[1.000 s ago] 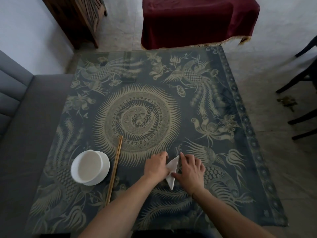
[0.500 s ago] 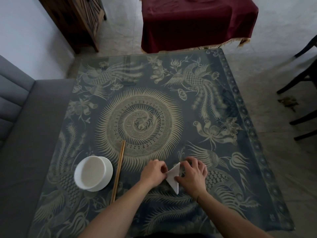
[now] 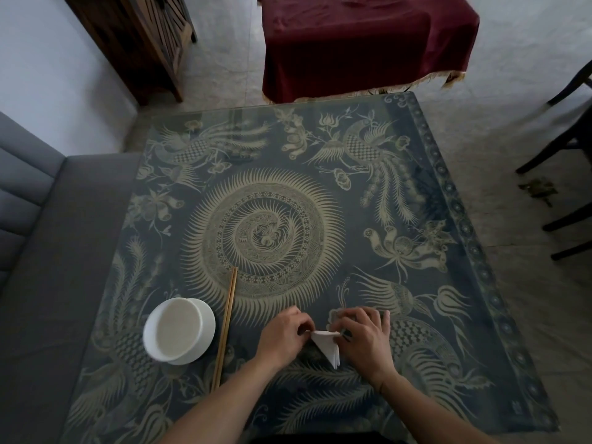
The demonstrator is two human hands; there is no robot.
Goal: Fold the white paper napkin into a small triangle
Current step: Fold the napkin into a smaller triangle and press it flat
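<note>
The white paper napkin [image 3: 327, 345] lies near the front of the table as a small layered triangle, its tip pointing toward me. My left hand [image 3: 282, 336] pinches its upper left corner. My right hand [image 3: 363, 336] covers its right side, fingers curled onto the top edge. Only the middle and lower tip of the napkin show between the two hands.
A white bowl on a saucer [image 3: 177, 330] stands at the front left, with a pair of wooden chopsticks [image 3: 226, 326] lying beside it. The glass-topped table [image 3: 320, 200] shows a blue patterned cloth. A grey sofa [image 3: 48, 267] is at left, dark chair legs [image 3: 563, 155] at right.
The napkin's upper point has come down, so the triangle is shorter with a flat top edge. Both hands have stayed on it, shifting slightly. My head has tilted, moving the view.
</note>
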